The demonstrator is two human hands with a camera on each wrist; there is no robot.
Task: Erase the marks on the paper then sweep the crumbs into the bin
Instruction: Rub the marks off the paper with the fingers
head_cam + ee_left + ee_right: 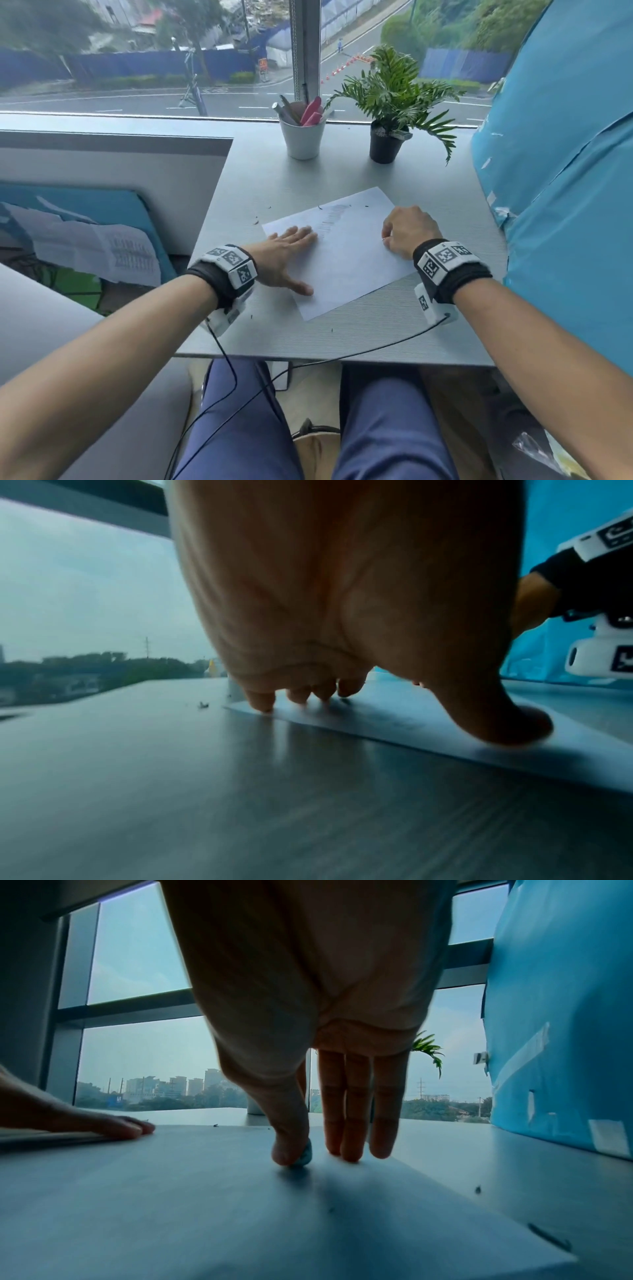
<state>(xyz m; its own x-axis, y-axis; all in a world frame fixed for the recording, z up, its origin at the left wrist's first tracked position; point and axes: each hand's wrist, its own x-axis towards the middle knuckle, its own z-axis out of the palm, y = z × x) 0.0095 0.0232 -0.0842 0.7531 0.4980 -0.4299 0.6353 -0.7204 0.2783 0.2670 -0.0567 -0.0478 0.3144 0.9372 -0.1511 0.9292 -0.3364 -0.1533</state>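
Note:
A white sheet of paper (pixel 346 260) lies at an angle on the grey table (pixel 267 178), with faint pencil marks (pixel 330 217) near its far edge. Dark eraser crumbs (pixel 255 221) dot the table and the sheet's far edge. My left hand (pixel 291 253) lies flat, fingers spread, and presses the paper's left edge (pixel 411 723). My right hand (pixel 388 236) rests on the sheet's right side. Its thumb and forefinger pinch a small pale eraser (pixel 306 1153) against the paper (pixel 205 1204), and the other fingers (pixel 356 1123) point straight down. No bin shows clearly.
A white cup of pens (pixel 302 137) and a small potted plant (pixel 387 140) stand at the back by the window. A blue covered panel (pixel 565 171) walls the right side; a grey partition (pixel 120 171) stands on the left. More crumbs (pixel 477 1189) lie by the paper's right edge.

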